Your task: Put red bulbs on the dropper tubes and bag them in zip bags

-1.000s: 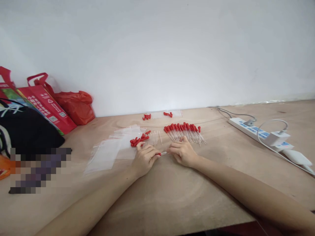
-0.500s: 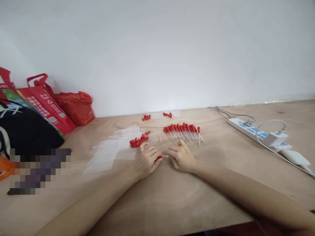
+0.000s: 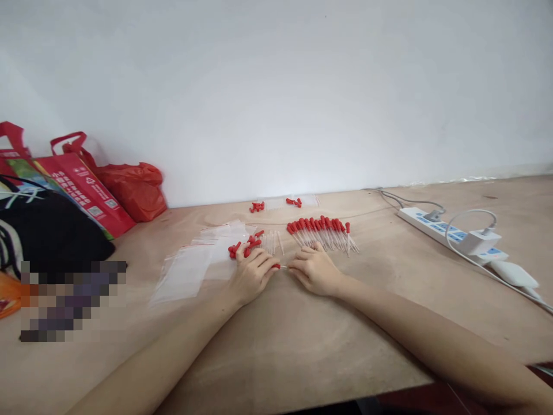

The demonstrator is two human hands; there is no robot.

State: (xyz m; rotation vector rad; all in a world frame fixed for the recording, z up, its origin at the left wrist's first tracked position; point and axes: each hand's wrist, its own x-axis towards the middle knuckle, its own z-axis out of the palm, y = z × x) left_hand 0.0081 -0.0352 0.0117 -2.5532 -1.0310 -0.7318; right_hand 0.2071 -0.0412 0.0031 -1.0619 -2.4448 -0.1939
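Observation:
My left hand [image 3: 252,278] is closed on a red rubber bulb [image 3: 276,266], whose end shows past the fingertips. Facing it, my right hand [image 3: 316,270] pinches a thin clear dropper tube [image 3: 283,267]. Tube and bulb meet in line between the two hands; how far the tube goes in cannot be seen. Just beyond my left hand lies a pile of loose red bulbs [image 3: 234,249], partly hidden by the fingers. Several bare tubes [image 3: 272,242] lie beside it. Past my right hand, droppers with red bulbs [image 3: 325,230] form a row.
Clear zip bags [image 3: 184,271] lie spread at the left. More red bulbs [image 3: 257,206] and a clear bag are near the wall. Shopping bags [image 3: 86,193] and a black bag [image 3: 56,230] stand far left. A power strip [image 3: 432,227] with cables lies right.
Both hands have moved slightly away from me with the bulb and tube between them. Less of the bulb shows past my left fingers. The piles and row look the same.

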